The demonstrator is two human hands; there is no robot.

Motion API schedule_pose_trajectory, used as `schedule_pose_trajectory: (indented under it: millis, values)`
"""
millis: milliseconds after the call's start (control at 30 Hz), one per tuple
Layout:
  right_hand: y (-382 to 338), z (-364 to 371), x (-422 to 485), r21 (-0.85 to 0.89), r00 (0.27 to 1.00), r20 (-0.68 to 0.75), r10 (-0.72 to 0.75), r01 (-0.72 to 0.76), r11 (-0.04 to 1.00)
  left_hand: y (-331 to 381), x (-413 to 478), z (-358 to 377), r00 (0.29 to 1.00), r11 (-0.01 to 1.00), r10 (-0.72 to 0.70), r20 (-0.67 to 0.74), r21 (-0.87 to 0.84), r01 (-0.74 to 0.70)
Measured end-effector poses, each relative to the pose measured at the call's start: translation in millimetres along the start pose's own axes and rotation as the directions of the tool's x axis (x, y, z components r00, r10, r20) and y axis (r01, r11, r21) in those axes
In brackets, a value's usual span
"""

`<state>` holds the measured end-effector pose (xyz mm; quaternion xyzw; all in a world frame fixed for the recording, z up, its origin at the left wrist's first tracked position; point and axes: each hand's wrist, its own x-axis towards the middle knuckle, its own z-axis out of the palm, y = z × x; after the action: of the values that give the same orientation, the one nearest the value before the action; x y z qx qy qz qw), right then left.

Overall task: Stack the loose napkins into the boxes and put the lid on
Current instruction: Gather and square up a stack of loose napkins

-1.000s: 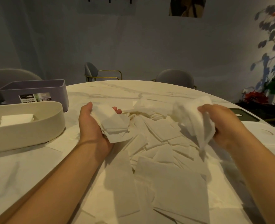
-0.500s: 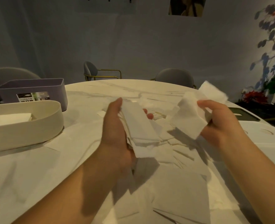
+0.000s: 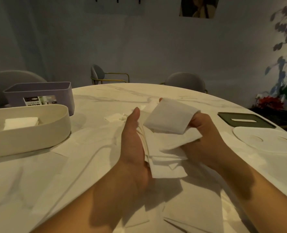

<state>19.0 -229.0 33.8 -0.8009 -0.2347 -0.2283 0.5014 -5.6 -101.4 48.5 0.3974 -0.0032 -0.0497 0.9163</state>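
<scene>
Right hand (image 3: 205, 132), grip pinching one napkin (image 3: 169, 118), has closed onto stack (image 3: 164, 165) gripped by left hand (image 3: 132, 140); cream box (image 3: 38, 140) at 9 o'clock next.

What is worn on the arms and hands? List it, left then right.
Left hand: bare, no glove. Left forearm: bare to the frame edge, no sleeve, no watch or band at the wrist. Right hand and right forearm: the same. Most fingers are hidden, so rings cannot be ruled out.
</scene>
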Motion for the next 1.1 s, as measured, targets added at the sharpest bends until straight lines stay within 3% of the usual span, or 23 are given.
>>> schedule_pose_trajectory:
  millis: [100,167,267,367,500,600,700,767,867,933,1033,1100]
  values:
    - [-1.6,-1.4,0.6,0.074,0.993,0.119,0.017,-0.026,0.997,0.2,4.0,-3.9,0.999,1.000,0.018,-0.030,-0.005,-0.018]
    - [-3.6,-4.9,-0.2,0.191,0.976,0.205,0.076,-0.116,0.975,-0.8,7.3,-8.8,0.999,0.998,-0.038,-0.010,-0.046,0.038]
    - [-4.0,-9.2,-1.0,0.174,0.962,0.230,0.148,-0.190,0.966,-4.6,10.7,-13.8,0.994,0.994,-0.107,-0.019,-0.035,0.107]
    - [-6.9,-4.8,1.1,0.451,0.952,0.128,0.279,-0.307,0.838,-7.0,11.5,-14.4,0.987,0.987,-0.159,-0.006,-0.002,0.159]
    - [-5.9,1.2,6.2,0.407,0.926,-0.074,0.370,-0.310,0.859,-10.5,11.3,-15.5,0.975,0.976,-0.217,0.046,0.019,0.216]
    - [-7.9,-1.1,7.2,0.419,0.913,-0.102,0.395,-0.320,0.850,-10.9,10.4,-16.4,0.967,0.970,-0.244,0.077,0.020,0.243]
    - [-10.8,-5.2,7.8,0.556,0.903,-0.131,0.410,-0.276,0.784,-9.5,10.7,-15.7,0.970,0.971,-0.237,0.054,0.013,0.237]
    - [-7.2,-12.0,10.1,0.697,0.831,-0.169,0.530,-0.279,0.660,-8.6,10.6,-14.2,0.973,0.974,-0.228,0.029,0.003,0.228]
    - [-1.8,-28.4,15.9,0.857,0.632,-0.141,0.762,-0.307,0.413,-7.8,9.1,-13.7,0.980,0.980,-0.200,0.004,-0.002,0.200]
    - [-0.3,-37.1,17.2,0.901,0.562,-0.103,0.821,-0.298,0.316,-7.5,8.2,-13.1,0.979,0.980,-0.201,0.022,-0.005,0.201]
    - [0.0,-43.7,15.3,0.908,0.549,-0.118,0.827,-0.277,0.314,-7.8,8.9,-13.3,0.978,0.978,-0.207,0.035,-0.004,0.208]
    - [0.6,-46.0,14.1,0.848,0.593,-0.153,0.790,-0.332,0.414,-7.9,9.3,-14.0,0.975,0.976,-0.217,0.042,-0.010,0.217]
